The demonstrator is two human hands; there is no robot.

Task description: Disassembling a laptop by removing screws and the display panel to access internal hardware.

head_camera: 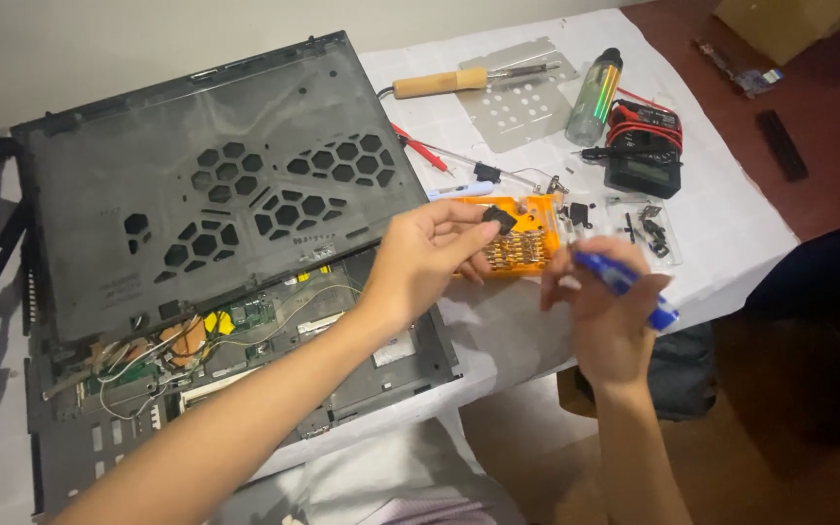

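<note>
The left hand (430, 255) is raised over the bench (731, 228), its grip closed by thumb and fingertips on a small black part (500, 220). That part hangs just above the orange bit case (522, 236), which lies open on the white cloth and is partly hidden behind the hand. The right hand (607, 316) is beside it, near the bench edge, fingers wrapped shut around a blue screwdriver (624, 284) whose handle sticks out lower right and whose thin tip points up toward the case.

Left of both hands lies an opened laptop (245, 369), boards and wires bare, with its grey bottom cover (206, 185) tilted up over the back half; the left forearm crosses over the laptop's front corner.

Behind the case lie red and black probe leads (430, 154) and a white pen (464, 191). Farther back a wooden-handled soldering iron (469, 80) rests across a perforated metal plate (522, 97), with a clear bottle (595, 97) lying at the plate's right edge. A black multimeter (644, 160), red wire coiled on top, sits just right of the bottle. Small black parts (651, 233) and screws are scattered on a clear sheet right of the case, close to the screwdriver tip. A cardboard box (780, 24) stands on the floor beyond the bench.
</note>
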